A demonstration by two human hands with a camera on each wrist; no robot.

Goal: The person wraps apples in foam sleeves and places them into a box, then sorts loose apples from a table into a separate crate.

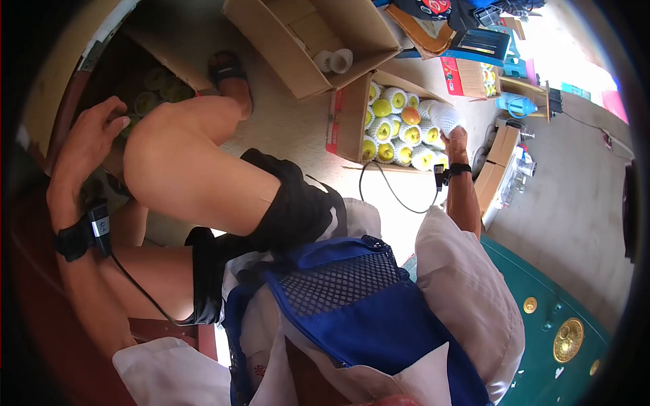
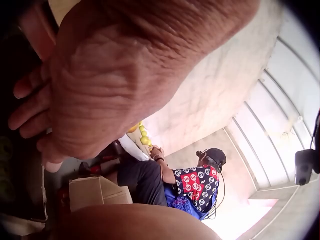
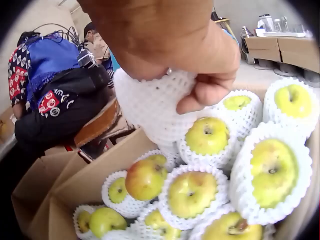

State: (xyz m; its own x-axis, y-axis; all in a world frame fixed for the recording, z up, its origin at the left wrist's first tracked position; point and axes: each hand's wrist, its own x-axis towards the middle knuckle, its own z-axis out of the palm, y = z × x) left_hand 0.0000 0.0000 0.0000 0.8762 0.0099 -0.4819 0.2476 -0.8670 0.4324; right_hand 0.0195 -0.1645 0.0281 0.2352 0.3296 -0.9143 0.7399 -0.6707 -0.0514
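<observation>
My right hand (image 1: 458,141) pinches a white foam fruit net (image 3: 152,107) between thumb and fingers; I cannot tell whether an apple is inside. It hangs over a cardboard box (image 1: 349,125) filled with yellow-green apples, most in white foam nets. Among them a bare reddish apple (image 3: 146,179) and a bare green apple (image 3: 107,222) lie on top. On the other side, my left hand (image 1: 91,139) hovers with loosely bent fingers beside my knee, holding nothing. Below it, in shadow, a second box holds netted apples (image 1: 145,103).
A cardboard box (image 1: 271,47) with loose foam nets (image 1: 334,61) stands ahead. Another person (image 2: 197,182) sits nearby, bent over yellow fruit. Further right are a blue jug (image 1: 516,105), cartons (image 1: 502,145) and a green door panel (image 1: 542,291).
</observation>
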